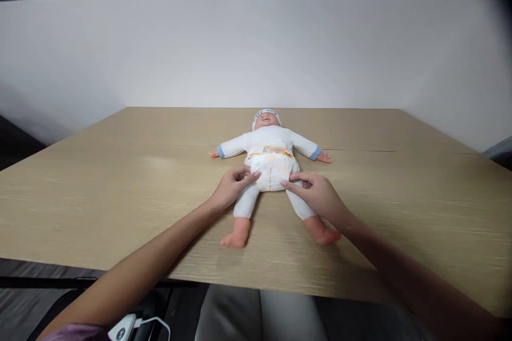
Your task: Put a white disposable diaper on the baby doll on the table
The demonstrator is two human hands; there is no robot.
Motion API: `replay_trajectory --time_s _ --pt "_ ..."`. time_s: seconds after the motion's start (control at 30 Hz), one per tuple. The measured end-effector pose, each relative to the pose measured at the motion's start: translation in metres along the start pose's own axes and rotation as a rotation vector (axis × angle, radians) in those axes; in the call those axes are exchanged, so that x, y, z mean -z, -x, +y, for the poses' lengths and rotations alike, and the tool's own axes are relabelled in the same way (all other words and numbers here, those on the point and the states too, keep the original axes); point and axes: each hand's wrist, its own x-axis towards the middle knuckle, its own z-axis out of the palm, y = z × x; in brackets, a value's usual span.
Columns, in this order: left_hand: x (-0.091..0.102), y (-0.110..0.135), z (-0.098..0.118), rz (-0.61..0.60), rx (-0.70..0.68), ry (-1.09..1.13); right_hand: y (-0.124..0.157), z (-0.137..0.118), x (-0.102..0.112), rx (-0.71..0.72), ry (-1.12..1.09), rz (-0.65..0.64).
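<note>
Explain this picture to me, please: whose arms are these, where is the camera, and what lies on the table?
No machine is here. The camera sits on a person's head and looks forward and down, so the two bare arms are that person's own. On the table a baby doll lies on its back, in white clothes, a cap and a diaper. The left hand touches the diaper at one side, the right hand at the other; whether they pinch it, I cannot tell. A white wall stands behind.

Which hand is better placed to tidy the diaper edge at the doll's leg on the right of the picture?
Probably the right hand: its fingertips touch the diaper beside that leg, while the left hand rests at the other leg.
</note>
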Motion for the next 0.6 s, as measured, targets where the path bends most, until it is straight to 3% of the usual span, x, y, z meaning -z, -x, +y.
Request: replay_trajectory --time_s 0.2,0.47,0.6 --pt "0.001 0.003 0.001 0.023 -0.032 -0.015 0.007 -0.005 -0.003 0.253 0.202 0.224" --pt "0.005 0.011 0.016 0.16 -0.152 -0.266 0.003 -0.008 0.001 0.311 0.218 0.258" --pt "0.011 0.007 0.011 0.233 -0.22 -0.357 -0.007 0.003 0.006 0.338 0.164 0.257"
